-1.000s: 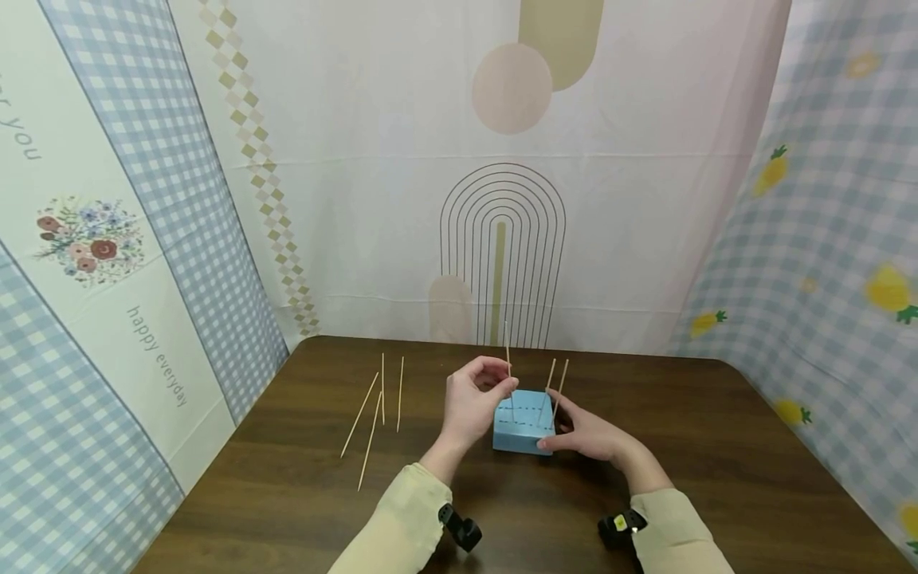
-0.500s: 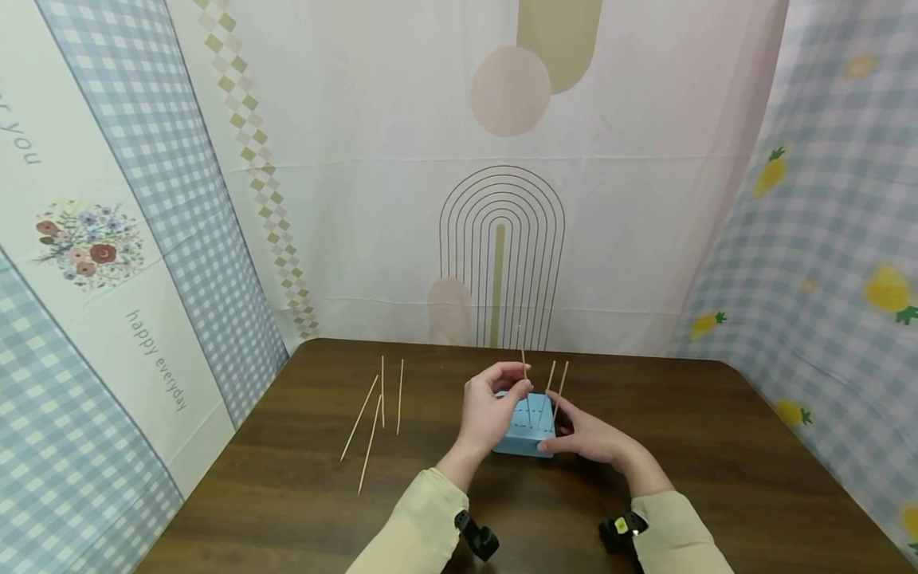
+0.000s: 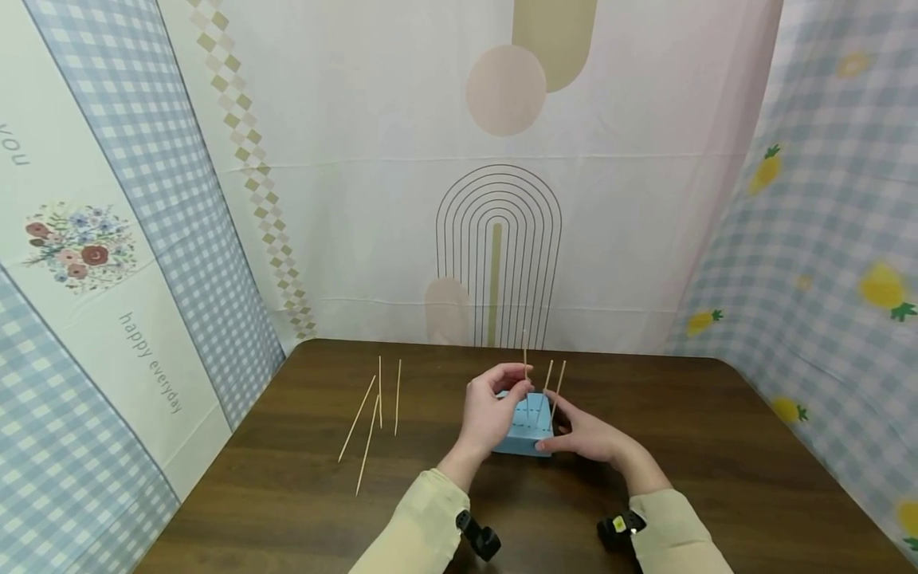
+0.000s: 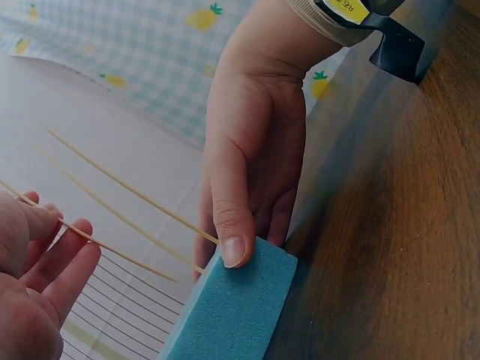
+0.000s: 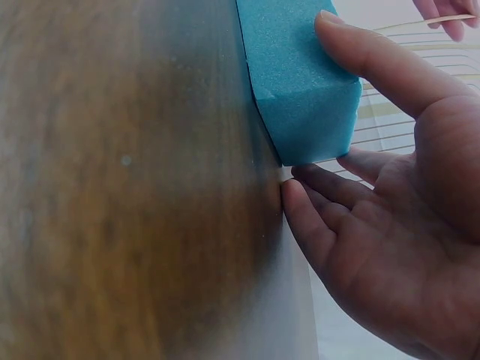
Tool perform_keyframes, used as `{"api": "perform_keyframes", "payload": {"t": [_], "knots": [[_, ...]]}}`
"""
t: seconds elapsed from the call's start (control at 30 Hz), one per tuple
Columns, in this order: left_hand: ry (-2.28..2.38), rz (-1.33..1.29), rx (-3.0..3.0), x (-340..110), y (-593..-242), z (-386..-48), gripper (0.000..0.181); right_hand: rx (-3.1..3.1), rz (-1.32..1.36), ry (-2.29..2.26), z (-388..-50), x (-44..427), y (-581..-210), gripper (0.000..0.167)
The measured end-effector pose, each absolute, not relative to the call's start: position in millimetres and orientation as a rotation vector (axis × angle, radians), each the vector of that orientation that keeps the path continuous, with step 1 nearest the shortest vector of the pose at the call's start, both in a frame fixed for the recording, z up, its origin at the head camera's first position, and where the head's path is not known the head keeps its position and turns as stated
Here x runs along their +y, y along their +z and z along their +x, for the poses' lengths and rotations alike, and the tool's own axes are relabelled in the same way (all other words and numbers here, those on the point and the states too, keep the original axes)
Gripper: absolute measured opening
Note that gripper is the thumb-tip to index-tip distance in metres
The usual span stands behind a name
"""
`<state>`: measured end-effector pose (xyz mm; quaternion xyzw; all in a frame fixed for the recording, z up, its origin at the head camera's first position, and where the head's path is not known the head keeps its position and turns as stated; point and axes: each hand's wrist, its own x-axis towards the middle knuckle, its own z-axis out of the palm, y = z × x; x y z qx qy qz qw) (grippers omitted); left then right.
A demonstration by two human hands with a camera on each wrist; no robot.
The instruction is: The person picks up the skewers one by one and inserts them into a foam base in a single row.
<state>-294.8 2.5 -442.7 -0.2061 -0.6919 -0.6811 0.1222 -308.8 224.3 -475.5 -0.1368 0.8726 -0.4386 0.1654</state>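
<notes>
A light-blue foam block [image 3: 527, 448] with rows of dark marks on its top sits on the brown table. My left hand [image 3: 488, 414] pinches a thin wooden skewer [image 3: 526, 356] between thumb and fingers, near upright over the block's top. Whether its lower tip touches the foam cannot be told. My right hand [image 3: 591, 433] holds the block's right end, thumb [image 5: 360, 45] on the front face and fingers toward the back. Two more skewers, one [image 3: 548, 376] beside the other [image 3: 559, 387], stand in the block near its right side, leaning slightly.
Several loose skewers lie left of the block, among them a slanted one [image 3: 356, 418] and a straighter one [image 3: 398, 399]. The wooden table [image 3: 287, 494] ends at a patterned cloth backdrop [image 3: 358, 239], with checked cloths [image 3: 846, 239] at the sides.
My left hand has moved right across the block with its skewer, mostly in the first half second, toward the two standing ones. The right hand has kept its hold on the block.
</notes>
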Motion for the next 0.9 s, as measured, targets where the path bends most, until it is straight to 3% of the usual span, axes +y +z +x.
{"api": "perform_keyframes", "payload": {"t": [0.9], "knots": [[-1.966, -0.64, -2.056, 3.9, -445.4, -294.5, 0.02, 2.493, -0.417, -1.247, -307.1, 224.5, -475.7, 0.11]]}}
